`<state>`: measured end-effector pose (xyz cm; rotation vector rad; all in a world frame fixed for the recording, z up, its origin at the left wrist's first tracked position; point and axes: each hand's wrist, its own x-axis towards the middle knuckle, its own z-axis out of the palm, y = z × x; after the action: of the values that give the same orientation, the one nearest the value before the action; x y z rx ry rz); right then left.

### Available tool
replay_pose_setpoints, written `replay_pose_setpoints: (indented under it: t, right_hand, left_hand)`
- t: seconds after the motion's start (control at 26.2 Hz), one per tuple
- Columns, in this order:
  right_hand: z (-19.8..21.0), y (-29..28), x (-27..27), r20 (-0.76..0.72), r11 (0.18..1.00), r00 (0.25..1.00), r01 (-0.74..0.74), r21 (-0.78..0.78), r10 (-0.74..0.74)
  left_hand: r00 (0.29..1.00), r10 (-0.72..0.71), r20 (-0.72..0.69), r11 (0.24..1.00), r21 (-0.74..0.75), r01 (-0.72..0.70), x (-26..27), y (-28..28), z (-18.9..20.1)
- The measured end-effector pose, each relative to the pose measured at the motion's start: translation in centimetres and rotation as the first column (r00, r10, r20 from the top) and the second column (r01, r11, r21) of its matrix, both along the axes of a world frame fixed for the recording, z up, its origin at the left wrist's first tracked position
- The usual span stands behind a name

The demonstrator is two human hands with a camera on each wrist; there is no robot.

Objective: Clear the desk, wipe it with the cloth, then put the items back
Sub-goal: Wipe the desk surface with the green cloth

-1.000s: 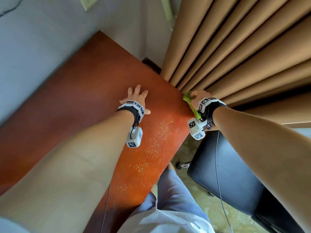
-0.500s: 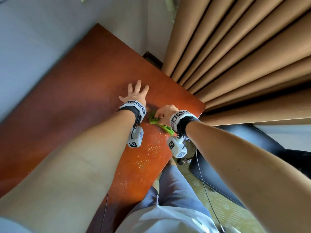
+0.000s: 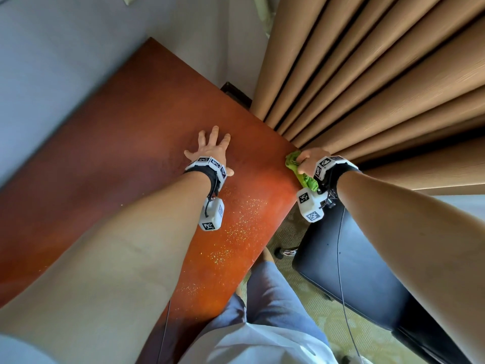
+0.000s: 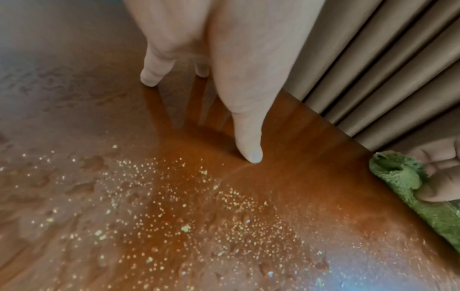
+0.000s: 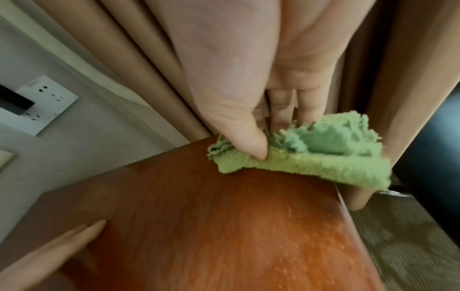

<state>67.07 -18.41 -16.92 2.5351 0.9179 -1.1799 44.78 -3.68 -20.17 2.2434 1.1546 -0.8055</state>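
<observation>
Reddish-brown wood counter (image 3: 110,143), set against a grey wall (image 3: 65,48) on its far side and tan pleated curtains (image 3: 380,88) at its right end. Head view looks steeply down along both forearms.

Left hand (image 3: 210,148): flat on the counter near the middle, fingers straight and spread, palm down, holding nothing. Left wrist view shows the thumb tip (image 4: 251,153) touching the wood.

Right hand (image 3: 309,160): at the counter's right edge, by the corner nearest the curtains. It grips a green cloth (image 3: 301,172), bunched. Right wrist view: thumb (image 5: 248,141) pinches the cloth (image 5: 311,157) from the top, fingers curled behind it; the cloth lies on the edge of the counter (image 5: 224,226) and part of it hangs past that edge. From the left wrist, the cloth (image 4: 408,177) sits at the edge just below the curtain folds (image 4: 385,69).

Surface: pale yellowish specks (image 3: 241,219) are scattered over the counter between the left wrist and the near edge; left wrist view shows them (image 4: 174,206) thickly, with dull smeary patches towards the left. Wood near the curtain end looks cleaner and glossier.

Beyond the right edge: a black chair seat (image 3: 354,271) on patterned carpet (image 3: 301,298). A white socket plate (image 5: 42,106) is on the wall, seen from the right wrist. The person's blue shorts (image 3: 270,292) and white shirt (image 3: 257,345) fill the bottom of the head view.
</observation>
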Motion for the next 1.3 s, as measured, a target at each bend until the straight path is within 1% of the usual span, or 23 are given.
replay_pose_setpoints:
  t: [0.08,0.15,0.19,0.3,0.38,0.46,0.53,0.57,0.65,0.76,0.8,0.88,0.95,1.1,1.22,1.3]
  right_hand:
    - [-0.4,-0.2,-0.4,-0.077,1.0,0.997,-0.018,-0.011,0.017]
    - [-0.6,-0.1,-2.1,-0.185,0.994,0.979,-0.099,-0.055,0.087]
    - [-0.8,0.2,-3.2,-0.204,0.988,0.972,-0.139,-0.075,0.121]
    - [-1.8,0.7,-6.5,-0.185,0.975,0.966,-0.198,-0.098,0.178]
    - [-2.0,1.0,-8.6,-0.204,0.954,0.943,-0.285,-0.089,0.263]
    - [-1.9,1.3,-10.5,-0.211,0.92,0.907,-0.386,-0.075,0.363]
    - [-1.6,1.6,-12.1,-0.192,0.853,0.847,-0.516,-0.075,0.495]
    - [-1.5,1.7,-12.6,-0.182,0.832,0.829,-0.549,-0.078,0.529]
    - [-1.2,1.9,-12.6,-0.191,0.812,0.808,-0.578,-0.076,0.557]
    - [-0.2,2.4,-12.3,-0.207,0.801,0.791,-0.597,-0.054,0.576]
    - [0.1,2.8,-12.0,-0.205,0.821,0.807,-0.571,-0.03,0.554]
    - [0.8,3.8,-11.4,-0.188,0.889,0.87,-0.454,0.055,0.456]
    - [1.7,5.3,-11.1,-0.136,0.93,0.924,-0.338,0.145,0.357]
    - [2.1,8.0,-11.7,-0.041,0.936,0.974,-0.203,0.287,0.224]
    - [1.1,9.6,-12.8,-0.003,0.929,0.996,-0.086,0.359,0.094]
    - [0.2,10.7,-13.5,0.023,0.929,0.999,-0.054,0.367,0.049]
  left_hand:
    - [1.0,0.004,0.007,1.0,0.0,-0.004,0.0,-0.1,0.1]
    - [1.0,0.006,0.026,1.0,-0.001,-0.006,0.1,-0.1,0.0]
    - [0.999,0.008,0.038,1.0,0.005,-0.008,0.1,0.0,-0.1]
    - [0.999,0.014,0.04,1.0,0.001,-0.014,0.0,0.0,-0.1]
    - [0.999,0.007,0.037,1.0,-0.006,-0.007,0.0,0.0,-0.1]
    - [0.999,0.005,0.04,1.0,-0.007,-0.004,0.0,0.2,0.0]
    - [0.999,-0.004,0.037,1.0,0.0,0.004,0.0,0.1,0.1]
    - [0.999,-0.008,0.036,1.0,0.002,0.008,0.0,0.1,0.2]
    - [0.999,-0.023,0.044,1.0,0.0,0.023,-0.2,0.2,0.5]
    - [0.993,-0.018,0.113,1.0,0.012,0.017,-2.0,1.0,1.4]
    - [0.99,0.007,0.138,0.999,0.031,-0.012,-2.7,1.3,1.7]
    - [0.984,0.067,0.163,0.994,0.078,-0.081,-4.7,2.1,2.2]
    - [0.98,0.128,0.151,0.984,0.107,-0.145,-7.1,2.9,2.3]
    - [0.963,0.252,0.092,0.956,0.133,-0.263,-11.3,4.0,1.8]
    - [0.937,0.35,0.009,0.932,0.091,-0.35,-13.3,4.0,0.6]
    - [0.928,0.372,-0.021,0.927,0.066,-0.37,-14.0,4.0,-0.2]
